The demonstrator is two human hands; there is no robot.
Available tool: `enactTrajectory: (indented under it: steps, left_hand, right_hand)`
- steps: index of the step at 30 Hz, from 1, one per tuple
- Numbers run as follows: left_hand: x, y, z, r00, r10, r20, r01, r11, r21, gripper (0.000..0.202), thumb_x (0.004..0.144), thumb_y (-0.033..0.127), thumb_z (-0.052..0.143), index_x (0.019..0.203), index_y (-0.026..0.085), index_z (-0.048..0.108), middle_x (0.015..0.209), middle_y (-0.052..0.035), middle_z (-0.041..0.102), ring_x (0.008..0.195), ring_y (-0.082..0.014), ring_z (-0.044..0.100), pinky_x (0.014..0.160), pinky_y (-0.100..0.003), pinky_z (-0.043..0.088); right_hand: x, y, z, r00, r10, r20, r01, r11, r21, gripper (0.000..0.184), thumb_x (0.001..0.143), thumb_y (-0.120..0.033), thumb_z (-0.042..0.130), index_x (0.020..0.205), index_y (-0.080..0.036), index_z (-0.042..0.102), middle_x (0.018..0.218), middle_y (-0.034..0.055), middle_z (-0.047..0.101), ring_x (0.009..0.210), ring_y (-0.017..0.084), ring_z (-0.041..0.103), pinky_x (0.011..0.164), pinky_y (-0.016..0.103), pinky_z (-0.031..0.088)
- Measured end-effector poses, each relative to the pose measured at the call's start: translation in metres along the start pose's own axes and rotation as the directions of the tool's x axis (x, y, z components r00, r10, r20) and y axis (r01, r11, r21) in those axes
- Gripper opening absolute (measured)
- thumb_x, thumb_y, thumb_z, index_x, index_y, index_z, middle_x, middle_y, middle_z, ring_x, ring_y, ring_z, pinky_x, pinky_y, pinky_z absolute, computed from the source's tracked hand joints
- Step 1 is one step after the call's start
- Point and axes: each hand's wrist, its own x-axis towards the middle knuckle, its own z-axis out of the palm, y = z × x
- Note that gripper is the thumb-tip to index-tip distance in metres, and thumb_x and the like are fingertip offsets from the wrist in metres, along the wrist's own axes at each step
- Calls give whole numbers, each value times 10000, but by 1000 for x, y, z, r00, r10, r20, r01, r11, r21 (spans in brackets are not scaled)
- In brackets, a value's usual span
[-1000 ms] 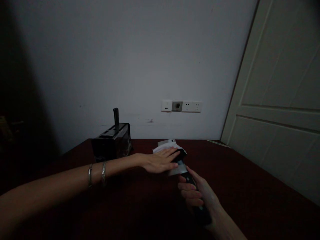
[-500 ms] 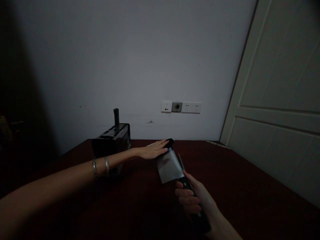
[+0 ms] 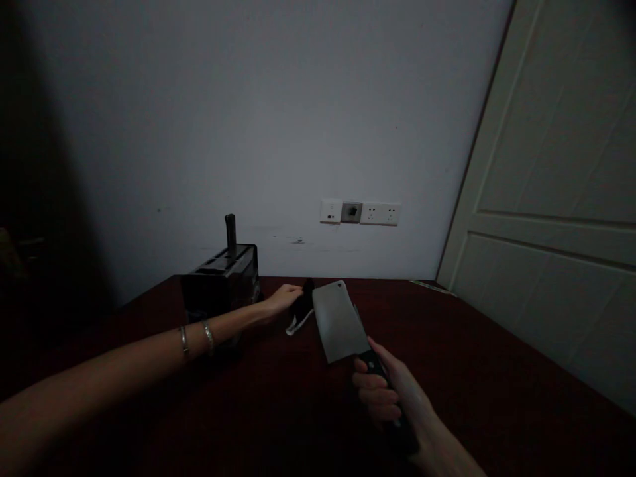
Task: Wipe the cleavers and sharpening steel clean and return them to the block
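Note:
In my right hand (image 3: pixel 385 391) is the black riveted handle of a cleaver, fingers wrapped round it. Its broad grey blade (image 3: pixel 339 321), with a small hole near the far corner, points up and away from me. Just left of the blade, my left hand (image 3: pixel 284 299) grips a black cloth (image 3: pixel 301 306) with a white strip hanging from it. The cloth appears apart from the blade. Part of a thin grey object shows behind the blade's right edge; its kind is unclear.
A black knife block (image 3: pixel 221 278) with one dark handle (image 3: pixel 230 232) upright in it stands on the dark red table (image 3: pixel 298 411) at the left. Behind are a wall with sockets (image 3: pixel 380 213) and, at right, a pale panelled door (image 3: pixel 551 199). The light is dim.
My left hand has moved left off the blade with the black cloth, closing its fingers from flat to gripping. The blade's far end now shows. My right hand has barely moved.

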Motion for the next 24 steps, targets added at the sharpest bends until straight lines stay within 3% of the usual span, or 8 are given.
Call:
enactTrajectory:
  steps: [4, 8, 10, 13, 17, 24]
  left_hand:
    - [-10, -21, 2, 999, -35, -1, 35, 999, -20, 304, 746, 358, 466, 791, 115, 642, 686, -42, 623, 595, -137, 543, 543, -227, 382]
    - [-27, -34, 19, 996, -41, 76, 39, 999, 36, 298, 739, 384, 493, 640, 130, 612, 573, -16, 552, 533, -131, 491, 540, -239, 375]
    - [-38, -36, 30, 991, -26, 133, 17, 997, 69, 281, 716, 378, 550, 571, 142, 596, 539, -6, 532, 538, -137, 485, 565, -247, 382]
    - [-53, -35, 45, 974, 96, 206, -124, 984, 126, 147, 686, 316, 617, 676, 171, 636, 690, -14, 610, 717, -169, 540, 710, -256, 404]
    - [-63, -32, 54, 870, 381, 313, -472, 825, 310, 148, 765, 269, 540, 840, 194, 642, 904, -40, 632, 892, -187, 539, 842, -276, 378]
    - [-72, -40, 64, 806, 513, 295, -574, 556, 601, 306, 847, 211, 389, 626, 158, 594, 625, -34, 604, 606, -131, 559, 634, -229, 399]
  right_hand:
    - [-1, -4, 6, 999, -37, -23, 36, 999, -35, 310, 801, -378, 559, 682, -92, 561, 448, -79, 383, 302, -6, 269, 268, 99, 216]
    - [0, -7, 13, 999, -48, -10, 48, 997, -58, 318, 804, -389, 551, 685, -93, 554, 449, -77, 385, 297, -7, 247, 260, 99, 210]
    - [1, -8, 16, 998, -55, -3, 54, 996, -72, 316, 806, -389, 545, 686, -96, 551, 448, -75, 389, 294, -5, 237, 257, 101, 211]
    - [2, -9, 19, 999, -44, -9, 43, 994, -104, 329, 818, -402, 521, 678, -105, 542, 442, -78, 380, 290, -3, 219, 256, 104, 213]
    - [4, -9, 23, 999, -50, -15, 48, 991, -122, 354, 834, -427, 488, 682, -111, 535, 443, -82, 368, 291, -3, 200, 258, 101, 215]
    - [11, -6, 23, 998, -58, -8, 56, 989, -136, 322, 778, -410, 570, 652, -114, 556, 425, -76, 392, 283, -4, 194, 247, 106, 228]
